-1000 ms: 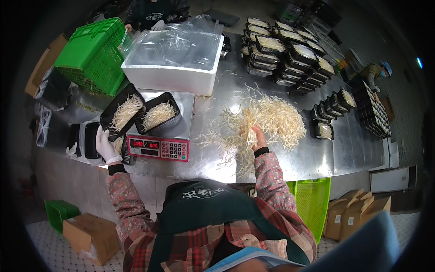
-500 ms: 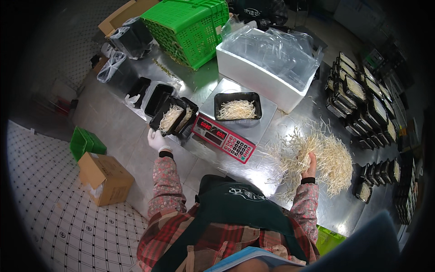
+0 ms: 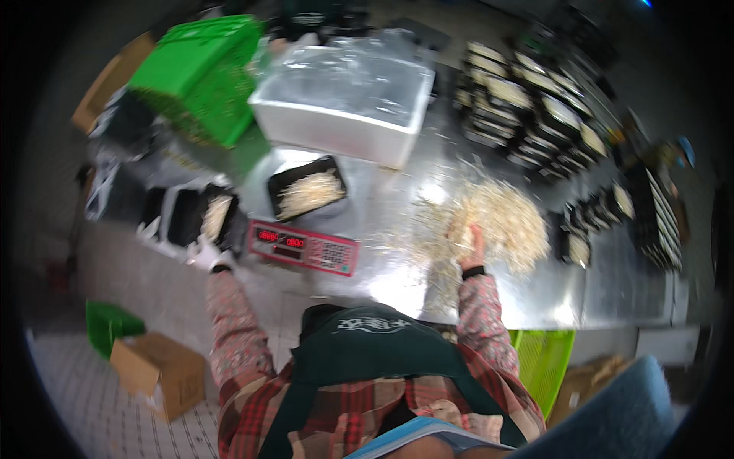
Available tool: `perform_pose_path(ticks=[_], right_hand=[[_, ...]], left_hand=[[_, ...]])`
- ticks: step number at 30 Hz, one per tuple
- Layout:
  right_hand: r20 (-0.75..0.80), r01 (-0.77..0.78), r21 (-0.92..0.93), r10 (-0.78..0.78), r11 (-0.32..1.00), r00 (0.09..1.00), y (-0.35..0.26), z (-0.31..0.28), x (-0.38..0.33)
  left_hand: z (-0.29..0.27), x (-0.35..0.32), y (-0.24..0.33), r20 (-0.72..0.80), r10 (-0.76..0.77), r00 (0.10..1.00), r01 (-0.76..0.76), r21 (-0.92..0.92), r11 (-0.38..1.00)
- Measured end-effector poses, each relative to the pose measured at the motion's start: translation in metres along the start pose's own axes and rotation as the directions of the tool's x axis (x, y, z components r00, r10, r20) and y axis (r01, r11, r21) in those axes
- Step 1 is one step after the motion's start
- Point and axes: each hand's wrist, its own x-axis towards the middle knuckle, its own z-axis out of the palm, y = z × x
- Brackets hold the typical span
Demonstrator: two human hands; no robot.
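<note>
Parking the scale (image 3: 304,246) center-left probably keeps it handy; right fingers (image 3: 476,232) pinch sprouts (image 3: 508,226), left fingers (image 3: 202,249) by tray (image 3: 230,217): blurry, can't tell.

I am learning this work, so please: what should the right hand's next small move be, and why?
Probably, the right hand should lift a small bunch from the sprout pile toward the black tray on the scale: that hand is at the pile, and bare black shows beside the tray's sprouts, suggesting room.
</note>
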Motion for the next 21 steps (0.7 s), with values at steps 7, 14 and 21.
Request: perform_pose_path(ticks=[7, 14, 21], right_hand=[[-0.01, 0.087, 0.215, -0.087, 0.973, 0.996, 0.001, 0.004, -0.02], [0.092, 0.065, 0.392, -0.11, 0.918, 0.99, 0.012, 0.006, -0.016], [0.15, 0.05, 0.165, -0.075, 0.985, 0.986, 0.008, 0.032, -0.014]], left_hand=[[-0.01, -0.057, 0.089, 0.138, 0.284, 0.949, -0.268, -0.123, 0.956], [0.067, -0.151, 0.159, 0.762, 0.44, 0.475, -0.201, -0.393, 0.897], [0.068, -0.173, 0.164, 0.776, 0.534, 0.337, -0.137, -0.52, 0.843]])
